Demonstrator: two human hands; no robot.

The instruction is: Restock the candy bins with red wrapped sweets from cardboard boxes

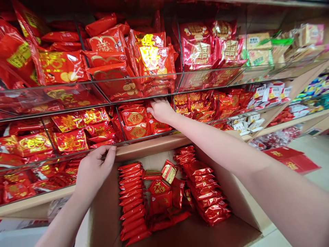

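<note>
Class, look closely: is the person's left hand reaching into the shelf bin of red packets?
No, the left hand grips the rim of the cardboard box, while the right hand reaches into the shelf bin.

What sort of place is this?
Most likely a shop, in its sweets or snack aisle. Tiered shelves with clear dividers are packed with red foil packets, and an open cardboard box below holds more of them. The right hand reaches into one shelf bin; the left hand grips the box's edge.
</note>
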